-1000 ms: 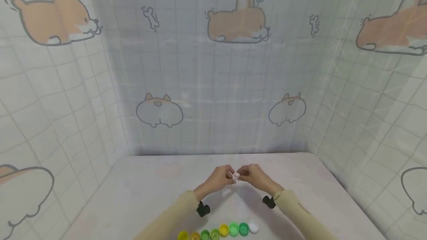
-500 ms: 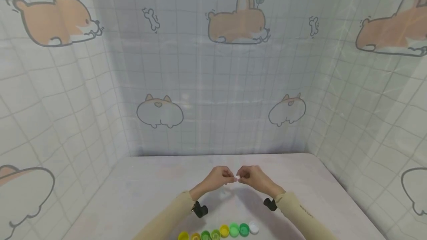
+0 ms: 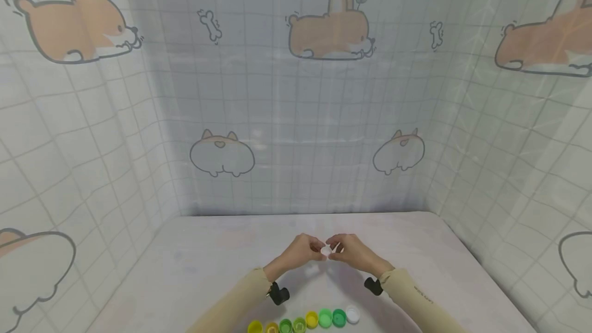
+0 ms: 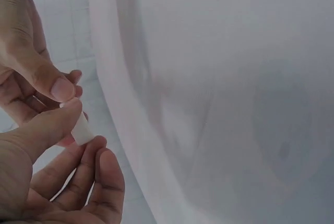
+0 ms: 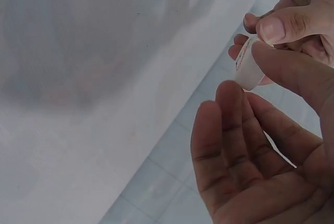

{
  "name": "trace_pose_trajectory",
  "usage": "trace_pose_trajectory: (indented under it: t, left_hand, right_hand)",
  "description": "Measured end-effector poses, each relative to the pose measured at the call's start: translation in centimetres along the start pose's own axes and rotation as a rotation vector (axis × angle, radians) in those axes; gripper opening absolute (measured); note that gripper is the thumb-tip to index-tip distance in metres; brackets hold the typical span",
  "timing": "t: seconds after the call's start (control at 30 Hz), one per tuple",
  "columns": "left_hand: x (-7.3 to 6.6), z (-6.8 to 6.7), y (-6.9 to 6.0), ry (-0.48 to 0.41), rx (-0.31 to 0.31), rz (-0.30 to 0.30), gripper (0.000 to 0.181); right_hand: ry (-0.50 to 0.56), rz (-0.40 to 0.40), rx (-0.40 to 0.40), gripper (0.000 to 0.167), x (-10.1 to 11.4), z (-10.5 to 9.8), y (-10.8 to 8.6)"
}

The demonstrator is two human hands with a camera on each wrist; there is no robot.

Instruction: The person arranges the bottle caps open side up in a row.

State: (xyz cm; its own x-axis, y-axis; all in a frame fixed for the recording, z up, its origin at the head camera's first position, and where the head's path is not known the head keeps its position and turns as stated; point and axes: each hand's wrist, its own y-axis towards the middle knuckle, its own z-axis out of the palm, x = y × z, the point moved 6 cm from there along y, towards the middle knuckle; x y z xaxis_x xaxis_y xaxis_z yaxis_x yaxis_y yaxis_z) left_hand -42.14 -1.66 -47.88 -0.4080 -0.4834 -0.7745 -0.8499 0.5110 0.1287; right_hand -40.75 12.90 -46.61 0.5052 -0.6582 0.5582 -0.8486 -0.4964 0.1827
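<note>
A small white tub [image 3: 326,251] is held up above the table between both hands, with a plain round face showing in the head view. Coloured print marks part of the tub [image 5: 241,59] in the right wrist view, and its side tapers. My left hand [image 3: 299,251] pinches it from the left between thumb and fingers. From the other side my right hand [image 3: 352,250] grips it, its thumb [image 5: 282,67] on one side and a fingertip beneath. Fingers of both hands hide part of the tub [image 4: 82,130] in the left wrist view.
A row of small round pots stands at the table's near edge, among them a yellow pot [image 3: 255,327], a dark green pot [image 3: 339,317] and a white pot [image 3: 353,314]. The pale table [image 3: 208,271] is enclosed by curtains [image 3: 296,96] printed with cartoon dogs.
The white tub has turned: a pinkish printed face showed a second ago, then fingers nearly covered it, and now a plain white face shows. Both hands have shifted slightly nearer.
</note>
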Motion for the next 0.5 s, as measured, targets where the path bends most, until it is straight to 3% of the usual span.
trace_pose_trajectory:
  t: [0.5]
  left_hand:
    - [-0.68,1.04,-0.35,0.057,0.01,0.024,0.025]
  right_hand:
    - [-0.072,0.024,0.046,0.025,-0.69,0.32,-0.7]
